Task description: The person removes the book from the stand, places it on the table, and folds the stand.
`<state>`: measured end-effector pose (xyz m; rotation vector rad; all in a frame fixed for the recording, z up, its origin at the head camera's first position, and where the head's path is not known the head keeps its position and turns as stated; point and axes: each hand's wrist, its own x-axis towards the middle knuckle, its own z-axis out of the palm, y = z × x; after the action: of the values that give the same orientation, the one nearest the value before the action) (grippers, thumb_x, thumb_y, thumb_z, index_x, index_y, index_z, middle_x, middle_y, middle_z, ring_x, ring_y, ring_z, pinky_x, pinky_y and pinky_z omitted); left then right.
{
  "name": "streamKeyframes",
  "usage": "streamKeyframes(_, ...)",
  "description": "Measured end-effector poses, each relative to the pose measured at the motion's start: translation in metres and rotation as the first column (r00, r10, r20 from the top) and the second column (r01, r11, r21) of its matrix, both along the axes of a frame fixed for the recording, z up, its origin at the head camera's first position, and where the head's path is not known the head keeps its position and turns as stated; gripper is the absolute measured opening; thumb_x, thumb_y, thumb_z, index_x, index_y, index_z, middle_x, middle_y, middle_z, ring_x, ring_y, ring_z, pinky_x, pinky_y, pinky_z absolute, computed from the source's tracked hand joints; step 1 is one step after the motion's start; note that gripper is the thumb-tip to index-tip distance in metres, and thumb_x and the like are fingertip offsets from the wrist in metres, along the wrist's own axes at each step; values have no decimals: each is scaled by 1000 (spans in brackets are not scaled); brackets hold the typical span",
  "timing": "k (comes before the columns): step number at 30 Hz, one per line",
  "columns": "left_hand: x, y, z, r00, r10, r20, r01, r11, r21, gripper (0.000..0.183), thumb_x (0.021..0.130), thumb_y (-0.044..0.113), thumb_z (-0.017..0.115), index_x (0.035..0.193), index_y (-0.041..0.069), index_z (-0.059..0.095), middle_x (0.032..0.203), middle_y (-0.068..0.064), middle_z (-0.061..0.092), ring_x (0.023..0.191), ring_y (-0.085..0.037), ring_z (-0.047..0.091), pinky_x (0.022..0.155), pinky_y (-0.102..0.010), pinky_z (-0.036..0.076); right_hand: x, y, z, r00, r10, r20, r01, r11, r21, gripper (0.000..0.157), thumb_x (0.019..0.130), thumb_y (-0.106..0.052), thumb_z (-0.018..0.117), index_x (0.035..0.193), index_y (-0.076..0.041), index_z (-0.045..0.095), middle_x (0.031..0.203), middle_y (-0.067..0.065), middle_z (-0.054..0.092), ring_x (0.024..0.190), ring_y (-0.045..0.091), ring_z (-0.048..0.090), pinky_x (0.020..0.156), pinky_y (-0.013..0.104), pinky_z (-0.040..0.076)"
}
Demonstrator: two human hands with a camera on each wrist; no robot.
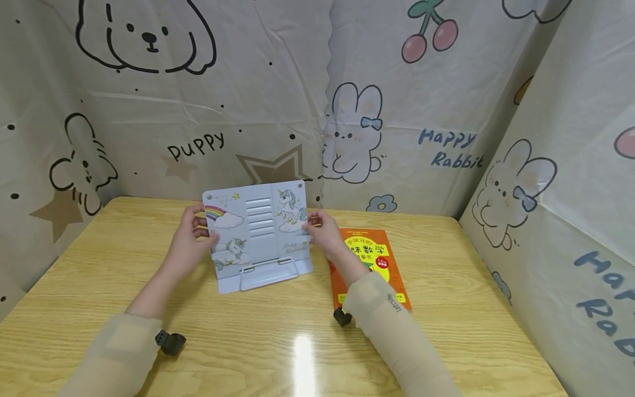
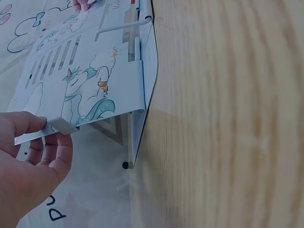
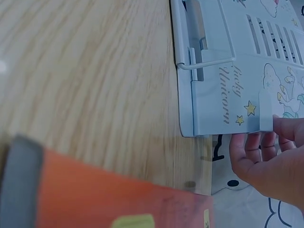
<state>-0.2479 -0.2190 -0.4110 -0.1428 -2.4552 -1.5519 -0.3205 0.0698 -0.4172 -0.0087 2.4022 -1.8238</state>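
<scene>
A pale metal book stand printed with unicorns, a rainbow and clouds stands tilted up on the table, its slotted back panel facing me. My left hand grips the panel's left edge, thumb in front and fingers behind, as the left wrist view shows beside a small side tab. On the opposite edge, my right hand pinches the panel beside another tab. A wire page holder crosses the bottom ledge. Behind my right forearm, an orange book lies flat, partly covered by the wrist.
The wooden table ends at a back edge against a printed cloth that hangs behind and along both sides. Small black devices are attached at both sleeves.
</scene>
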Motion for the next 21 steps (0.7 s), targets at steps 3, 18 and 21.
streamKeyframes(3,2,2,0,1000,-13,-3,13,1000,7,61,87,-4,59,137,2,27,105,-21,53,83,-14,54,68,-11,47,-5,2,-3,1000,1,-18,0,1000,9,18,91,-6,61,107,-7,55,100,7,53,85,18,51,60,28,51)
streamKeyframes(18,11,12,-2,999,-28,18,28,1000,6,62,85,-8,57,137,3,25,106,-21,53,89,-22,57,70,-12,49,-14,7,-3,1000,11,-10,-10,1000,25,16,91,-8,61,107,-9,56,103,7,53,88,20,51,71,34,52)
streamKeyframes(21,13,14,-2,999,-35,25,35,999,10,62,85,-8,57,137,2,25,106,-21,53,89,-23,57,70,-13,50,-17,9,-3,1000,14,-11,-13,1000,27,17,91,-7,61,107,-8,56,103,7,53,88,20,51,74,38,52)
